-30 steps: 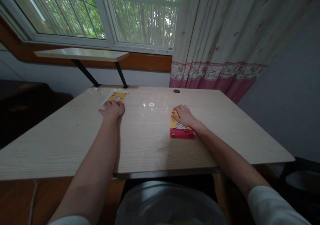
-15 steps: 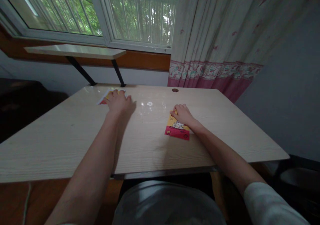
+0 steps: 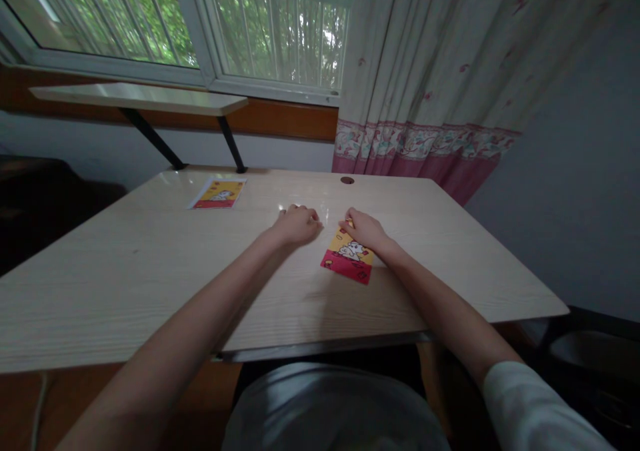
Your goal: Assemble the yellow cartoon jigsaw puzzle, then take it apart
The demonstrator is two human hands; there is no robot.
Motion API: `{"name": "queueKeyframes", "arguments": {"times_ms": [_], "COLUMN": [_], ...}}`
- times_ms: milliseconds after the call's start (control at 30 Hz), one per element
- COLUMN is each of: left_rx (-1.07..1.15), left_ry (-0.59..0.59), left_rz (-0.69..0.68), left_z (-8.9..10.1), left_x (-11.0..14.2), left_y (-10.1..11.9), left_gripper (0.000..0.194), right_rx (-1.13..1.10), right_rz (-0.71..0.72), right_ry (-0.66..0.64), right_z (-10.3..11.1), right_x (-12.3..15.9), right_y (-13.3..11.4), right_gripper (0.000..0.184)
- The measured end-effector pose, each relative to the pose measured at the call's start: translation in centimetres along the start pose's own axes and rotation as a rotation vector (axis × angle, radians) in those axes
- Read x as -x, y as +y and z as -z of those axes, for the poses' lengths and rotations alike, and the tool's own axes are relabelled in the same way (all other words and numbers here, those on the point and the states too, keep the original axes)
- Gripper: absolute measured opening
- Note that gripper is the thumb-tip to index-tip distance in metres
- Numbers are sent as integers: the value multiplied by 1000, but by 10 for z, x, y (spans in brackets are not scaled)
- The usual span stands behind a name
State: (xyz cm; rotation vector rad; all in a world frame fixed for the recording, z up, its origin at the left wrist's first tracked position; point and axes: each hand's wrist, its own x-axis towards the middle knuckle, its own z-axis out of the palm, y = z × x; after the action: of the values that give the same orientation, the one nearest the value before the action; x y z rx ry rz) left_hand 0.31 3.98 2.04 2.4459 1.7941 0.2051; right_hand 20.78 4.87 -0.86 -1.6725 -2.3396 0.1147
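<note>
My right hand [image 3: 367, 229] pinches the top edge of a yellow-and-red picture card [image 3: 346, 261] with a white cartoon animal on it. The card is slightly tilted, its lower part over the desk. Left of it, my left hand [image 3: 299, 225] is empty, low over the desk, fingers loosely bent and the thumb side toward the card. A similar yellow-and-red card with pale margins [image 3: 220, 194] lies flat at the desk's far left, apart from both hands.
The pale wooden desk [image 3: 165, 271] spans the view. A raised shelf [image 3: 145, 96] on black legs stands at its back left. Near the back edge is a round cable hole [image 3: 347, 180]. A curtain [image 3: 425, 137] hangs behind, beside the window.
My left hand has let go of the far-left card and moved right, toward the other card. My right hand keeps its hold; its card has turned slightly.
</note>
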Motion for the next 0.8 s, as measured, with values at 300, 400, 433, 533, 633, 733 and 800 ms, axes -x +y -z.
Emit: {"name": "queueKeyframes", "arguments": {"times_ms": [300, 400, 433, 533, 633, 733, 800], "left_rx": [54, 35, 31, 17, -1, -28, -46], "left_ry": [97, 10, -17, -93, -145, -158, -146], "left_rz": [-351, -391, -384, -370, -334, -296, -277], "left_z": [-31, -35, -35, -30, -23, -17, -14], "left_x": [19, 21, 20, 18, 16, 15, 14], "left_y": [17, 9, 6, -2, -10, -17, -23], "left_gripper": [50, 49, 49, 46, 44, 43, 46], "right_rx": [-150, -205, -216, -239, -260, -266, -259], "right_rz": [129, 139, 133, 121, 125, 147, 151], "right_ry": [90, 75, 65, 46, 53, 69, 78], "right_z": [-2, 0, 1, 3, 3, 3, 3], "right_x": [-7, -7, -7, -6, -6, -5, -4], "right_y": [15, 19, 20, 22, 24, 25, 26], "right_gripper": [22, 21, 20, 19, 18, 19, 19]}}
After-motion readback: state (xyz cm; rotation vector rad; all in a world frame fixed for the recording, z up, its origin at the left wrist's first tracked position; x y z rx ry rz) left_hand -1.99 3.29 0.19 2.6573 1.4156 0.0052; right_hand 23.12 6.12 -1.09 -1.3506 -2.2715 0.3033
